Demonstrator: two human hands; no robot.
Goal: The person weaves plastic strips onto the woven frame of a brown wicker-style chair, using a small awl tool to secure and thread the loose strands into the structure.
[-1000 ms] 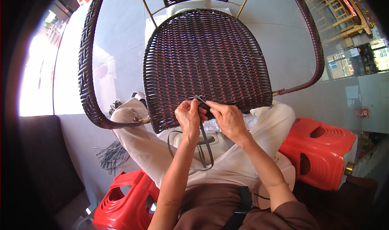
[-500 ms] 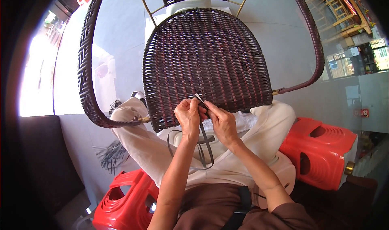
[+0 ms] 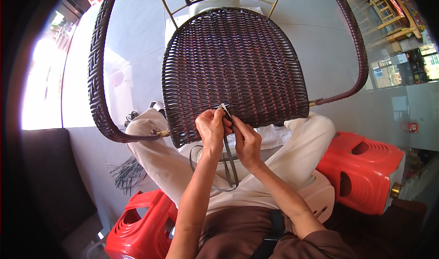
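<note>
Strip: we see a narrow, flat, dark grey plastic weaving strip (image 3: 227, 156) at the near edge of the seat, between our two hands. Its pale tip sticks up just above our fingers, pointing away from us and slightly left.
Strip's long axis: it runs near-to-far, from the tip at the weave down toward our lap, where it curves into a loose loop hanging over the cream cloth.
Left hand (image 3: 211, 127): our fingers are pressed together on the strip just below its tip, thumb side facing the right hand.
Right hand (image 3: 247, 142): it is curled closed on the same strip, just beside and touching the left hand; we pinch the strip a little lower down.
Seat: the dark brown woven wicker chair seat (image 3: 233, 67) lies tilted before us, its near edge resting at our hands.
Arm frame: a dark brown wicker-wrapped curved arm hoop (image 3: 98, 90) sweeps round both sides of the seat.
Cloth: a cream fabric-covered cushion (image 3: 292, 154) sits under the seat, across our lap.
Stools: one red plastic stool (image 3: 361, 172) stands at our right, another red plastic stool (image 3: 141, 222) at our lower left.
Spare strips: a bundle of dark loose strips (image 3: 123, 177) lies on the floor at left, well apart from our hands.
</note>
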